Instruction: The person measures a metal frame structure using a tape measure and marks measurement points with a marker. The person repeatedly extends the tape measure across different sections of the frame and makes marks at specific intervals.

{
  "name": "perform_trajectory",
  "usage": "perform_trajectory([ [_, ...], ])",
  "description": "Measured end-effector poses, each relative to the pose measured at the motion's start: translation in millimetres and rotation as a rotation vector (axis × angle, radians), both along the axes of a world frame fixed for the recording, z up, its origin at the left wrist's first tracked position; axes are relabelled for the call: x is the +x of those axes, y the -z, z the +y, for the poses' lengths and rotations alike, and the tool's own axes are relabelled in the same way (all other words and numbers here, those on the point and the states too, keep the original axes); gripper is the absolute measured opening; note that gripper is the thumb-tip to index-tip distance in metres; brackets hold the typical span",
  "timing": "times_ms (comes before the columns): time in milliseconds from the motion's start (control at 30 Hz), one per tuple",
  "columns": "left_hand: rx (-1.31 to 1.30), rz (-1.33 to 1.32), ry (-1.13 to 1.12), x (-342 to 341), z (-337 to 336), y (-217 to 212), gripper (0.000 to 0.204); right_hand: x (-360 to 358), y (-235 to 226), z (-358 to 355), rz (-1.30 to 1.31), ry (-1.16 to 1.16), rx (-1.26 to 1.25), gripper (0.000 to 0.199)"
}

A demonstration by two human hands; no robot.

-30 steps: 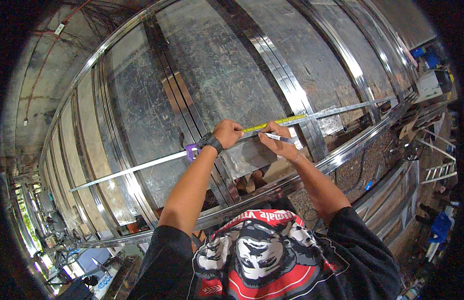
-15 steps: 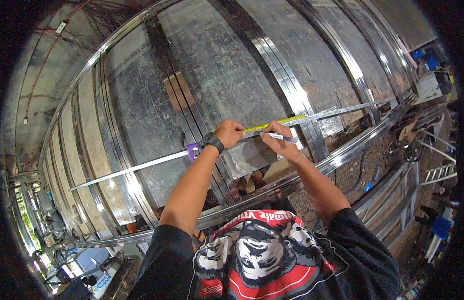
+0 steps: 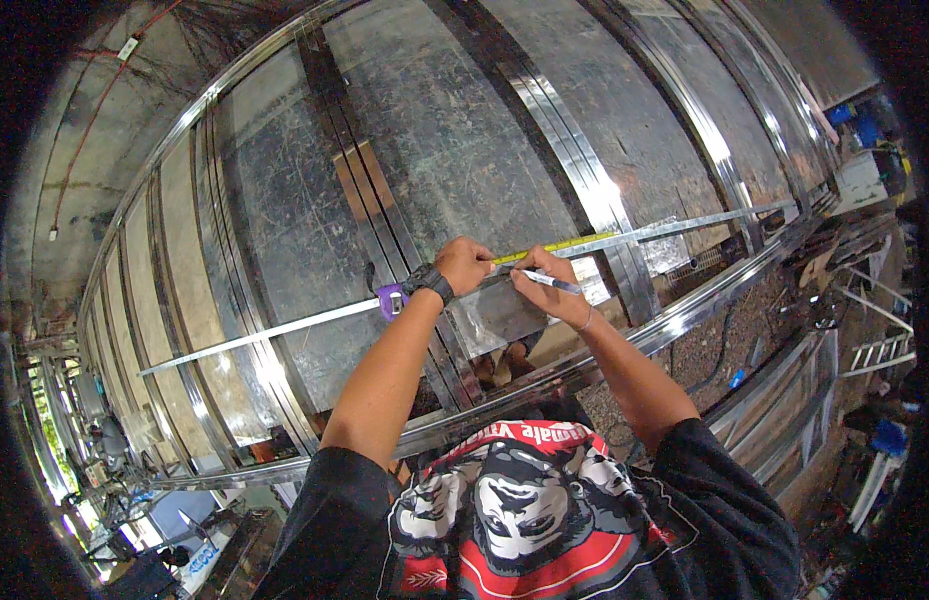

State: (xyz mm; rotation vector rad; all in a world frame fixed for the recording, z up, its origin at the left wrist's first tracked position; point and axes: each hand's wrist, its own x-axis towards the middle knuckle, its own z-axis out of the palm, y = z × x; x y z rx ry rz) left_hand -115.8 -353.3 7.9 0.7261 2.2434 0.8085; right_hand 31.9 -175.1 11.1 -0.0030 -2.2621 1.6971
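My left hand (image 3: pixel 463 264) is closed at the near end of a yellow tape measure blade (image 3: pixel 569 245), pressing it along a long, thin metal strip (image 3: pixel 274 331). The purple tape measure case (image 3: pixel 390 301) sits by my left wrist, beside the black watch (image 3: pixel 427 284). Just to the right, my right hand (image 3: pixel 540 292) grips a white marker pen (image 3: pixel 553 281). Its tip points left, close to the strip and to my left fingertips; whether it touches cannot be made out. The blade runs on to the right, past my right hand, along the strip.
A large frame of shiny metal rails (image 3: pixel 574 160) with dark sheet panels (image 3: pixel 414 140) between them spreads before me. Its near edge rail (image 3: pixel 674 325) curves across, close to my body. At the right stand a ladder (image 3: pixel 877 349) and a blue-topped item (image 3: pixel 888 436).
My right hand has shifted left along the strip, bringing the marker pen's tip nearer my left fingers. My left hand has barely moved.
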Motion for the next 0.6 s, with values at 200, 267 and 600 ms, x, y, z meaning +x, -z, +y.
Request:
perform_trajectory([
  [200,0.018,-0.023,-0.010,-0.7,-0.9,9.2,0.024,-0.7,-0.1,-1.7,-0.057,-0.002,0.031,0.018],
  [267,0.014,-0.022,-0.006,-0.5,1.2,6.3,0.024,0.0,2.1,-1.3,-0.074,0.004,0.015,0.018],
  [600,0.019,0.002,0.018,6.8,-5.1,5.0,0.024,4.8,2.3,-5.3,-0.047,-0.026,0.036,0.019],
])
